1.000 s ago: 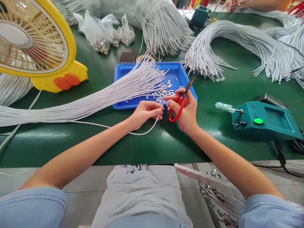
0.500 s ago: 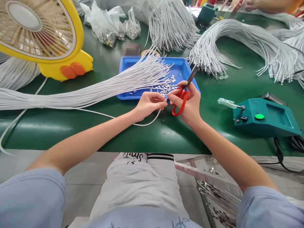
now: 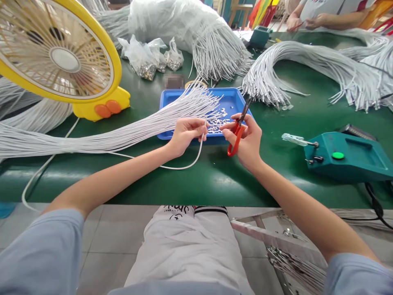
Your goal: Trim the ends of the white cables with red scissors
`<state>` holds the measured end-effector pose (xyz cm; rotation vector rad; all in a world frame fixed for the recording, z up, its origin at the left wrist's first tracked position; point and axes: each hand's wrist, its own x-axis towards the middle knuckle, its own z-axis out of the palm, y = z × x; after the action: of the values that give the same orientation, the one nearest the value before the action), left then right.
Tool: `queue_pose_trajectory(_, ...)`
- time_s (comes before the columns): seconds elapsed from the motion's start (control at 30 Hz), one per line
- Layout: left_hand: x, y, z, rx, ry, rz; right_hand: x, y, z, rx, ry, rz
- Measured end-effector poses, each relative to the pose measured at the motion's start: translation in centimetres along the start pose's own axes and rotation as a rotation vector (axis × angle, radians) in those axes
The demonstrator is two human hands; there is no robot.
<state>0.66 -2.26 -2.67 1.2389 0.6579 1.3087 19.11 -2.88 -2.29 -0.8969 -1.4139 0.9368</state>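
My left hand (image 3: 188, 136) pinches one white cable (image 3: 192, 164) near its end, and the cable loops down below the hand. Red-handled scissors (image 3: 236, 141) rest in my right hand (image 3: 250, 141), blades pointing up and away. The thumb and forefinger of that hand come close together; whether a small part sits between them I cannot make out. Behind both hands lies a blue tray (image 3: 242, 96) holding small metallic pieces (image 3: 219, 119). A thick bundle of white cables (image 3: 129, 133) comes from the left, its loose ends spread over the tray.
A yellow fan (image 3: 101, 102) stands at the left. Plastic bags of small parts (image 3: 144, 63) and more cable bundles (image 3: 227, 57) lie behind. On the right is a teal machine (image 3: 346, 155) with a green button. Across the table, a person's hands (image 3: 307, 22) are at work.
My hands have drawn apart; the left, still pinching the cable, moved left of the right hand. The scissors stay in my right hand. The head view has shifted upward.
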Motion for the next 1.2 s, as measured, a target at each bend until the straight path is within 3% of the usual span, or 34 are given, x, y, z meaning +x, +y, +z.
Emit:
queue_pose_trajectory(0.17, -0.6, -1.7, 0.4, -0.069, -0.144, -0.173, 0.1, 0.4, -0.2, 0.020, -0.021, 0.003)
queue_pose_trajectory(0.3, -1.0, -2.0, 0.5, -0.104, -0.201, -0.227, -0.1, 0.4, -0.1, -0.034, -0.084, -0.035)
queue_pose_trajectory(0.53, -1.1, -1.9, 0.3, -0.060, -0.215, -0.198, -0.4, 0.2, 0.2, -0.018, -0.102, -0.069)
queue_pose_trajectory(0.73, -1.1, -1.8, 0.4, -0.004, -0.234, -0.157, -0.6, 0.0, 0.1, 0.073, -0.167, -0.007)
queue_pose_trajectory(0.9, -1.0, -1.3, 0.7, 0.069, -0.195, -0.167, -0.7, -0.5, 0.0, -0.012, -0.142, 0.058)
queue_pose_trajectory(1.2, -1.2, -1.3, 0.9, 0.080, -0.183, -0.169, -0.7, -0.6, -0.1, -0.021, -0.172, 0.051)
